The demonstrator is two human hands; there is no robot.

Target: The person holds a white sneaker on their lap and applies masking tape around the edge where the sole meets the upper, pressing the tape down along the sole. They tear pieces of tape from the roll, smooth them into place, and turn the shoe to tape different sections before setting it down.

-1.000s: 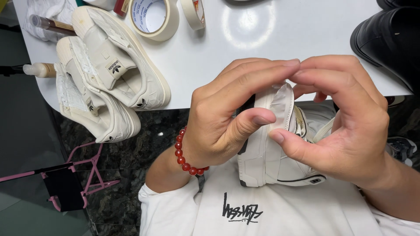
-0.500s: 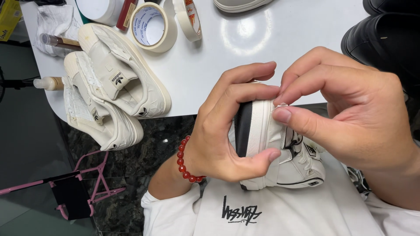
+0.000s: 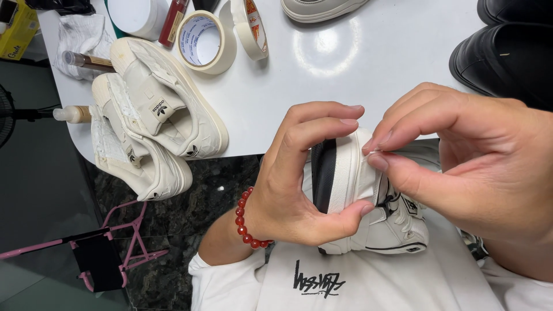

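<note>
White leather sneaker (image 3: 368, 224) sits in your lap, just below the surface (image 3: 345, 75) edge. Your left hand (image 3: 299, 178) clamps around its toe end, thumb underneath. Your right hand (image 3: 461, 167) pinches a thin strip of tape (image 3: 371, 152) against its rim. Two cream sneakers (image 3: 155, 126) and tape rolls (image 3: 201, 43) lie on the surface.

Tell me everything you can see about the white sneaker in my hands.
The sneaker is white with thin black trim, a thick white sole edge and a black panel facing the camera; the material looks like smooth leather. It is tipped on end over the lap, just off the table edge. The left hand wraps around it, thumb underneath. The right hand pinches a small pale strip at its upper edge between thumb and forefinger. Laces show lower down.
</note>
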